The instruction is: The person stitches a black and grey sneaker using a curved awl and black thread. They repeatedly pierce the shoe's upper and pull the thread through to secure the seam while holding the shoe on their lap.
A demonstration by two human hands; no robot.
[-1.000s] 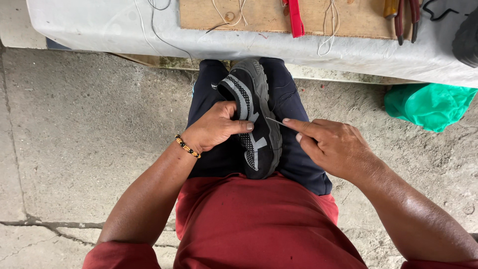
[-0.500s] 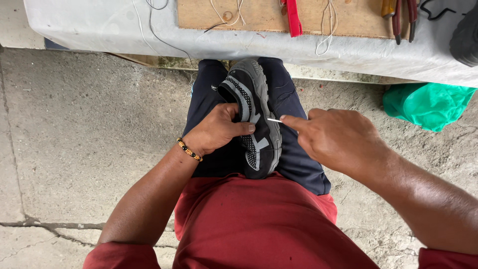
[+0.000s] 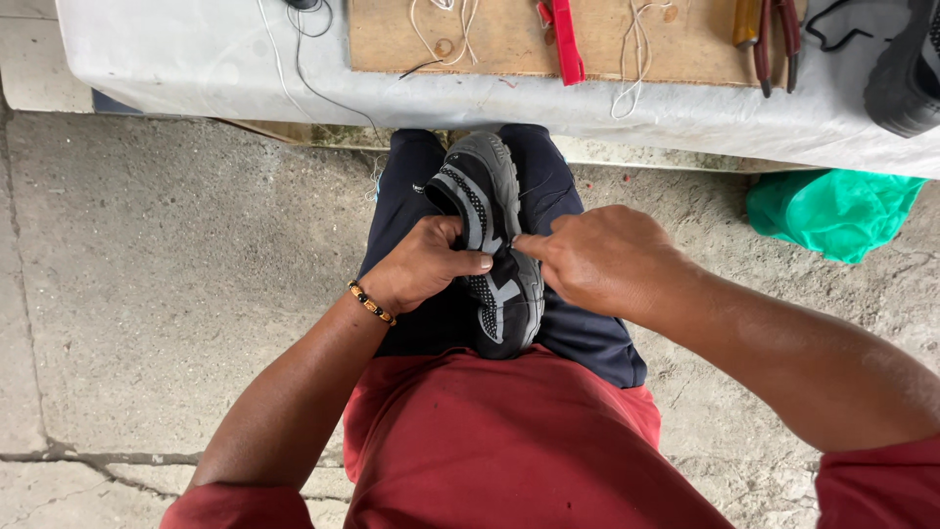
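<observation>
A black and grey sports shoe point(image 3: 494, 211) lies on its side on my lap, toe pointing away from me, between my dark-trousered knees. My left hand point(image 3: 423, 263), with a beaded bracelet at the wrist, clamps the shoe's upper from the left, thumb across it. My right hand point(image 3: 599, 257) presses against the shoe's right edge with fingertips pinched together. Whatever thin thing they pinch is hidden at this moment.
A grey-covered table point(image 3: 196, 69) runs across the top, bearing a wooden board point(image 3: 490, 39) with white thread, a red tool point(image 3: 563, 39) and pliers point(image 3: 774, 34). Another dark shoe point(image 3: 906, 73) sits at its right end. A green bag point(image 3: 832, 211) lies on the concrete floor.
My right hand has moved left, from a little apart from the shoe to right against its edge. The thin needle seen between its fingers before is no longer visible. The left hand stays put.
</observation>
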